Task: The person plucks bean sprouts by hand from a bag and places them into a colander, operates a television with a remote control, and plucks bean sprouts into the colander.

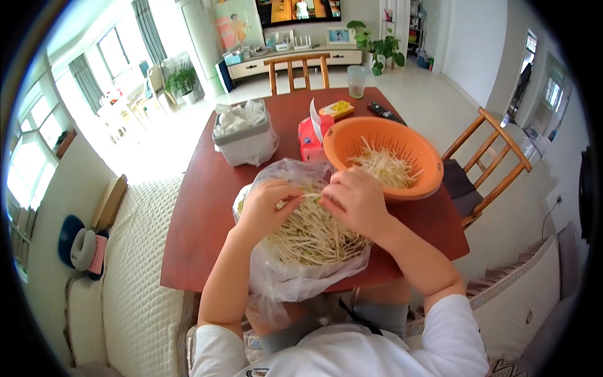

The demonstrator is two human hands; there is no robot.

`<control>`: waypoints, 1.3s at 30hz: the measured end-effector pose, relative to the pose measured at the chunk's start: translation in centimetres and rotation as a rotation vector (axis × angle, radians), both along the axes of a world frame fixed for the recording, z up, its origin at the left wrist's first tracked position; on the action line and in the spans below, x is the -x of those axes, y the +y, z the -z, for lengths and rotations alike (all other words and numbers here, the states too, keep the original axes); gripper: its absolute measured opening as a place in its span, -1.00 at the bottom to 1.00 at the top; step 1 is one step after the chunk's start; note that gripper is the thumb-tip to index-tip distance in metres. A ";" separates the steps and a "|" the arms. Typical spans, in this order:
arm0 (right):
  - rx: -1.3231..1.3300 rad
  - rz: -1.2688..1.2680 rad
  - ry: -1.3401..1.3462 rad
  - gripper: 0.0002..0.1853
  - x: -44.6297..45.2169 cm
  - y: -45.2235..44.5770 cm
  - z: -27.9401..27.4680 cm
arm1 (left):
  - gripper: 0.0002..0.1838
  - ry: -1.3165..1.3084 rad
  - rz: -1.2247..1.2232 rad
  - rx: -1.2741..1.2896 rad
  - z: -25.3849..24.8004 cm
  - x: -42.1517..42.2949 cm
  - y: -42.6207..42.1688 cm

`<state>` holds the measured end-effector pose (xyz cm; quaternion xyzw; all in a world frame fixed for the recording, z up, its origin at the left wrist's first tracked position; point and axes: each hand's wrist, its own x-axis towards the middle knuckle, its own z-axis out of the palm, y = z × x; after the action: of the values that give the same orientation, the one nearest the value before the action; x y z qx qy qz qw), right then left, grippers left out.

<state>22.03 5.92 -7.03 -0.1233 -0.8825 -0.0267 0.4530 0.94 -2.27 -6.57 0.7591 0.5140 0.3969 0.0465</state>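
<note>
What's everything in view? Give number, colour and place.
Table: one, reddish, centre
Plastic bag: one, clear, table's near edge
Colander: one, orange, right of bag
Bean sprouts: many, pale, in bag and colander
Tissue pack: one, red, left of colander
Packet: one, yellow, beyond colander
Remote: one, black, beyond colander
Cup: one, clear, table's far edge
Container: one, greyish, table's left
Chairs: two, brown, at table
Quilted seat: one, cream, left
Plants: two, green, background
Curtains: two, grey, left windows
Television: one, dark, far wall
Cabinet: one, cream, below television
Sleeves: two, white, bottom
Left hand: one, bare, over sprouts
Right hand: one, bare, over sprouts
</note>
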 end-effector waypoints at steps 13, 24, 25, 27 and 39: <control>0.344 -0.336 0.179 -0.89 0.6 -1.0 -0.2 | -0.87 -0.268 0.090 -0.015 0.6 0.4 0.2; 0.394 -0.160 -0.132 -0.86 0.8 -0.8 1.9 | -0.90 -0.980 0.304 0.373 0.6 2.5 0.7; 0.392 -0.174 -0.133 -0.86 1.4 -0.6 1.9 | -0.88 -0.930 0.282 0.401 0.3 2.3 0.6; 0.319 -0.151 -0.189 -0.87 2.3 -0.8 0.7 | -0.87 -0.919 0.249 0.430 0.1 2.3 0.5; 0.411 -0.042 -0.463 -0.84 7.0 0.9 -0.7 | -0.75 -0.892 0.144 0.334 0.2 3.8 0.2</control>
<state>15.03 6.80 -6.31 -0.1846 -0.9516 0.1345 0.2059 -2.82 -2.08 -6.73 0.5307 0.4469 0.5914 0.4110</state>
